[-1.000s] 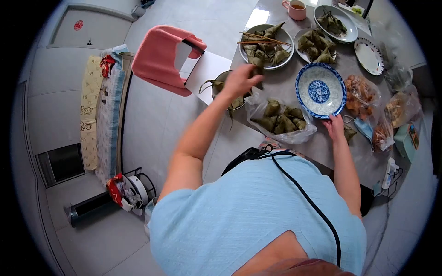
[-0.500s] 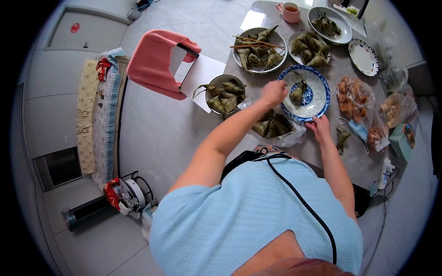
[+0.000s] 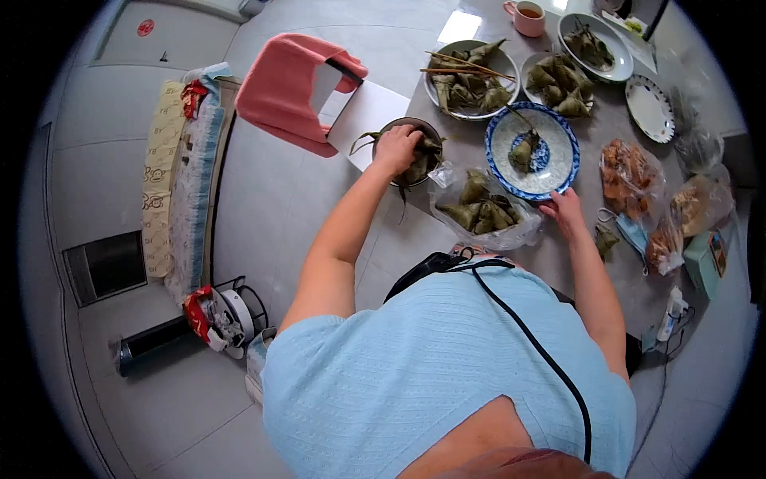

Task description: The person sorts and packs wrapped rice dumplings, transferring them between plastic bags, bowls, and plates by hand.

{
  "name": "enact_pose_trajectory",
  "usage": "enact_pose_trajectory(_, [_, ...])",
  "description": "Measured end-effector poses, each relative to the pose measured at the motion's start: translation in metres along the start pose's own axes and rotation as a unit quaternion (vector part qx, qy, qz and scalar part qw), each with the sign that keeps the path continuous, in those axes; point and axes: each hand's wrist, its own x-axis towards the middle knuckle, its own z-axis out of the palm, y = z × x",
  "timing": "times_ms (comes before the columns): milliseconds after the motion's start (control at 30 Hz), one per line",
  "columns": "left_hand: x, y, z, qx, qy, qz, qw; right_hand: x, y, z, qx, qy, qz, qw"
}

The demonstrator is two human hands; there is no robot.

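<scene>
My left hand (image 3: 397,149) reaches into a dark-rimmed bowl (image 3: 441,142) of leaf-wrapped zongzi (image 3: 420,169). Its fingers are curled down on a zongzi, with the tips partly hidden; a leaf strand hangs over the bowl's near side. With my right hand (image 3: 566,211) I grip the near rim of a blue-and-white plate (image 3: 550,189). On that plate lies one zongzi (image 3: 523,156), its string trailing toward the far rim. Between my hands, a clear plastic bag (image 3: 523,233) holds several more zongzi (image 3: 480,211).
Behind are a bowl (image 3: 511,60) of zongzi with chopsticks across it, another plate of zongzi (image 3: 560,84), and a pink mug (image 3: 527,19). To the right are bagged brown food (image 3: 630,180), a loose zongzi (image 3: 605,239), a blue mask (image 3: 633,231) and a power strip (image 3: 672,314).
My left hand has moved from beside the blue-and-white plate leftward into the bowl of zongzi. My right hand remains at the plate's rim. The whole view has shifted slightly.
</scene>
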Motion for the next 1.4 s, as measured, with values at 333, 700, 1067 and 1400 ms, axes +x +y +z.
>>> enact_pose_trajectory(333, [0.022,-0.001,0.006,0.002,-0.039,0.006,0.999,0.004,0.017,-0.017,-0.301,0.241,-0.131,0.913])
enact_pose_trajectory(700, [0.046,0.054,-0.046,-0.467,0.060,-0.097,0.877,-0.073,0.020,-0.019,-0.179,0.149,-0.206,0.950])
enact_pose_trajectory(1067, [0.144,0.213,0.014,-0.276,-0.150,-0.105,0.944,-0.119,0.068,-0.041,-0.135,0.132,-0.148,0.971])
enact_pose_trajectory(1400, [0.098,0.144,-0.026,-0.309,0.057,-0.068,0.947,-0.127,0.075,-0.062,-0.110,0.149,-0.126,0.975])
